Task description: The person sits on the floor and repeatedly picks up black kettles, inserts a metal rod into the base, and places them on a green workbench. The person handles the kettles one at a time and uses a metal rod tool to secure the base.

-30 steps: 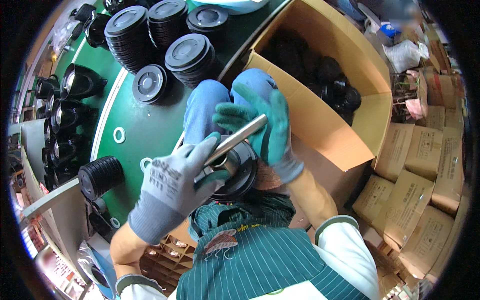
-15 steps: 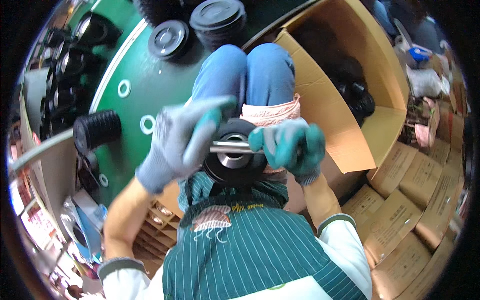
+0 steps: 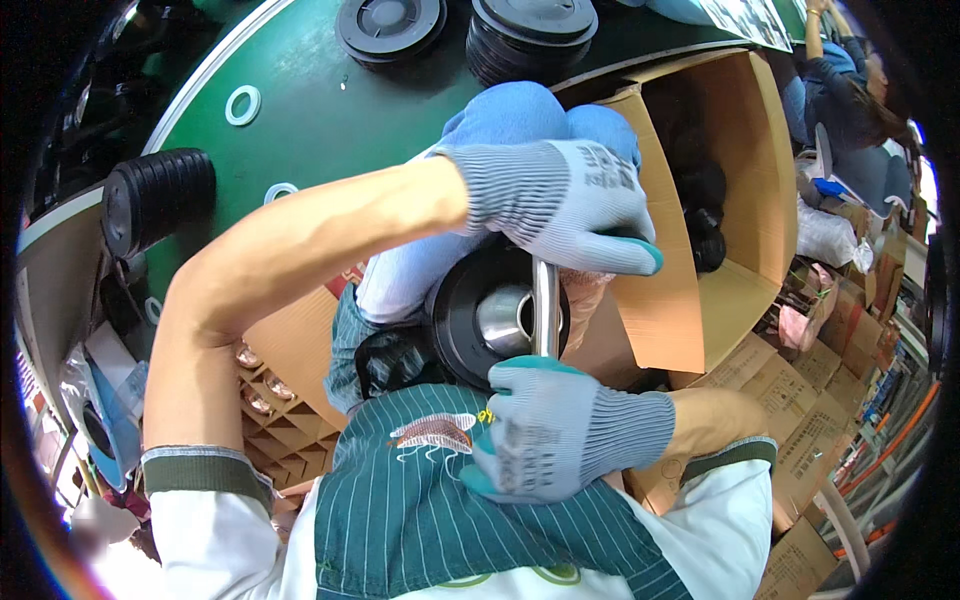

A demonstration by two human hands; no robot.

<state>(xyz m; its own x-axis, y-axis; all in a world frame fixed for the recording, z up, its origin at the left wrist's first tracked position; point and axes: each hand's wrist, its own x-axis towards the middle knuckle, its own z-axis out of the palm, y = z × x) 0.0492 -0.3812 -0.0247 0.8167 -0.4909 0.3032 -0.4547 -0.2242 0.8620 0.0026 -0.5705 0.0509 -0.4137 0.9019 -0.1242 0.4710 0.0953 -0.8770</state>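
Between my knees and my apron sits a black round part (image 3: 460, 320) with a shiny metal hub (image 3: 503, 318) at its middle. A straight metal bar (image 3: 545, 308) crosses the hub, running away from me. My gloved left hand (image 3: 565, 205) is closed over the bar's far end, thumb stretched to the right; its curled fingers are mostly hidden. At the near end, in front of my apron, my gloved right hand (image 3: 540, 430) is wrapped round the bar. Both gloves are grey with green coating.
Stacked black discs (image 3: 530, 35), a ribbed black cylinder (image 3: 165, 195) and pale rings (image 3: 243, 105) lie on the green table (image 3: 300, 130). An open carton (image 3: 745, 200) with black parts stands at right, beside closed cartons (image 3: 790, 390). A divided box (image 3: 290, 430) is at lower left. Another person (image 3: 850, 100) sits far right.
The bar has swung clockwise from sideways to pointing away from me. My left hand has moved to the far side, my right hand back toward my apron. The view has shifted too.
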